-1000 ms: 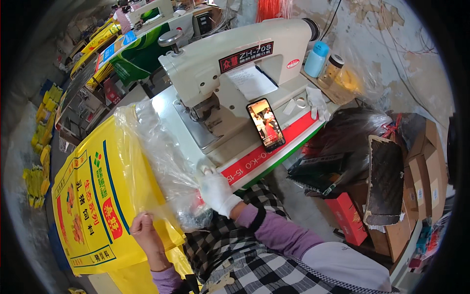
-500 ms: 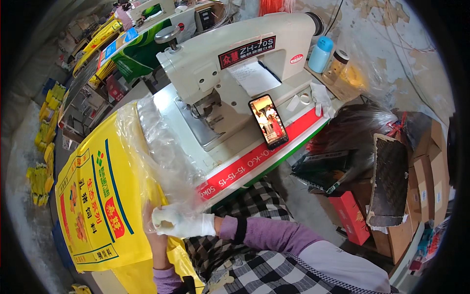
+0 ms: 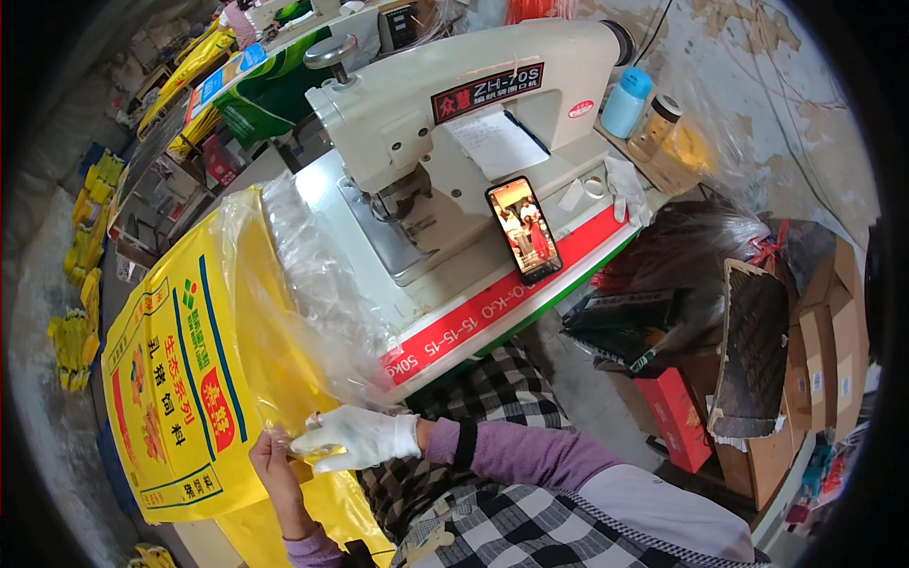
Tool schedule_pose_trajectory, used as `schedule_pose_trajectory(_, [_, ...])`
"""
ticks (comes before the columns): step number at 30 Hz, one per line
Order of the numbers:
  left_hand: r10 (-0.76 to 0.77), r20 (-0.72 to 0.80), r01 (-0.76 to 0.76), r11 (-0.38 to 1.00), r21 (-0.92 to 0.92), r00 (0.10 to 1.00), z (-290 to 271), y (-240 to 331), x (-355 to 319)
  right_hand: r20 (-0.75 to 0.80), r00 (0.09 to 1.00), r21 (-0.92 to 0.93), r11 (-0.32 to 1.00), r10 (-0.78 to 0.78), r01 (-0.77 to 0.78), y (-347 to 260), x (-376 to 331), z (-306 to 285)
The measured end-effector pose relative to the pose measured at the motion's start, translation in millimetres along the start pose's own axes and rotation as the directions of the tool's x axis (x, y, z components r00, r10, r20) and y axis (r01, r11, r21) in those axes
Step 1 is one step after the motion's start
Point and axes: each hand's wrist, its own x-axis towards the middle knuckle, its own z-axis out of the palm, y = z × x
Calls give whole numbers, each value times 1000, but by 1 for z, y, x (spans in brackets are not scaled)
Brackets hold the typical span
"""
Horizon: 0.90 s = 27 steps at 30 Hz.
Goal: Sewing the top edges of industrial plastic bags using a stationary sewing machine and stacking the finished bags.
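At eight o'clock from the sewing machine (image 3: 388,114) lies the yellow bag (image 3: 180,379), its clear liner (image 3: 317,284) clamped in the left hand (image 3: 275,464) — the gloved right hand (image 3: 358,438) just beside, at three o'clock, its grip I cannot tell.

Glare whitens the table (image 3: 322,194) at 10 o'clock; a phone (image 3: 524,230) glows at 1; black rims 3 and 9.
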Motion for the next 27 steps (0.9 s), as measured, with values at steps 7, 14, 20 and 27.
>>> schedule_pose_trajectory(7, [152,14,-150,957,248,988,1,19,-36,223,970,201,969,100,-146,1,-3,7])
schedule_pose_trajectory(14, [294,76,-240,576,782,953,-33,36,-135,600,794,-661,496,-101,563,24,16,106])
schedule_pose_trajectory(20, [141,-342,28,895,446,929,-121,-7,-257,-671,733,-266,886,113,-380,63,104,-75])
schedule_pose_trajectory(27, [215,-273,115,549,828,937,-108,71,-228,-702,661,-276,754,265,-596,51,61,-120])
